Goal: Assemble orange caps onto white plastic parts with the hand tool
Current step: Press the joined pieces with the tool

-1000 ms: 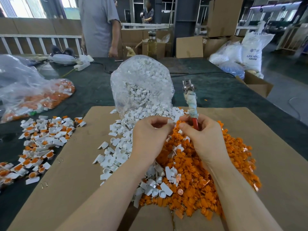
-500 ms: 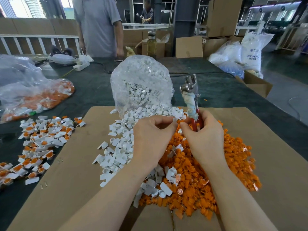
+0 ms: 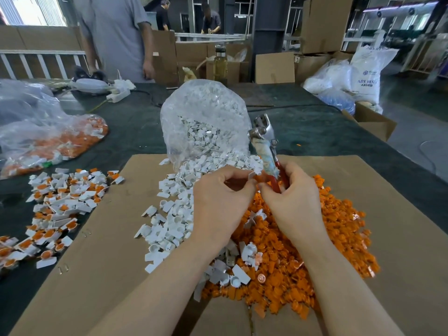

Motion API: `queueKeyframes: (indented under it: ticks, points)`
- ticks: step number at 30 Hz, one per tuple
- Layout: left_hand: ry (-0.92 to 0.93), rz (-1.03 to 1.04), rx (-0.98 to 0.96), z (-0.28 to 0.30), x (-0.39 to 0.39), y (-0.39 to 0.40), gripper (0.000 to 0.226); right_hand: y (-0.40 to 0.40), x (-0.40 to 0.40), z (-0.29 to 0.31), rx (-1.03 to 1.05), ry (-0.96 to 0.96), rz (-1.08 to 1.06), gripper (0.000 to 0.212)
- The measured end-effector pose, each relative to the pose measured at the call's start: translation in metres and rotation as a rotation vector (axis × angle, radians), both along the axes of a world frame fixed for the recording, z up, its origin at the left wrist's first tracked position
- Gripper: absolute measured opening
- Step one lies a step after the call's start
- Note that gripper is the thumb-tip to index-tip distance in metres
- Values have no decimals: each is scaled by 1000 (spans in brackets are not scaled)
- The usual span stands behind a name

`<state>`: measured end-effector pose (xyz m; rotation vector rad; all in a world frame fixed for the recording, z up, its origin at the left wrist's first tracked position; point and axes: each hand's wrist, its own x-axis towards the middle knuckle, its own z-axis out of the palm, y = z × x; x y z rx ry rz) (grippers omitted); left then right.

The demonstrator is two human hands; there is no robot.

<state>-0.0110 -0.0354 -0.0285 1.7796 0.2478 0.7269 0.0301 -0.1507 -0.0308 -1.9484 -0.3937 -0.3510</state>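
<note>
My left hand (image 3: 219,202) is raised over the cardboard sheet (image 3: 101,263), thumb and forefinger pinched together on 1 small white part (image 3: 252,175). My right hand (image 3: 294,204) meets it fingertip to fingertip; its fingers are curled round the red handles of the hand tool (image 3: 265,147). The tool stands upright with a slight tilt, metal head at the top, a cloth wrap below the head. I cannot tell whether the right fingertips also hold a cap.

Supply positions:
- Orange caps (image 3: 303,263): loose heap on the cardboard, under and right of both hands.
- White parts (image 3: 169,221): loose heap on the cardboard, left of the caps and touching them, spilling from a clear bag (image 3: 203,112) lying at the far edge of the sheet.
- Finished pieces (image 3: 60,202): white with orange inserts, spread on the dark table (image 3: 135,132) left of the cardboard.
- A 2nd clear bag (image 3: 48,139) with orange and white pieces lies at the far left.

A person in a grey shirt (image 3: 116,37) stands at the far side of the table.
</note>
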Motion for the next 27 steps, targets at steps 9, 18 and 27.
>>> queueKeyframes:
  ticks: [9,18,27]
  points:
    - [33,-12,-236,1,4,9,8,-7,2,4,54,141,179,13]
    - [-63,-63,-509,6,5,17,8,-19,1,8,-74,306,375,26]
    - [-151,-65,-559,7,7,22,7,-23,2,11,-227,351,469,35]
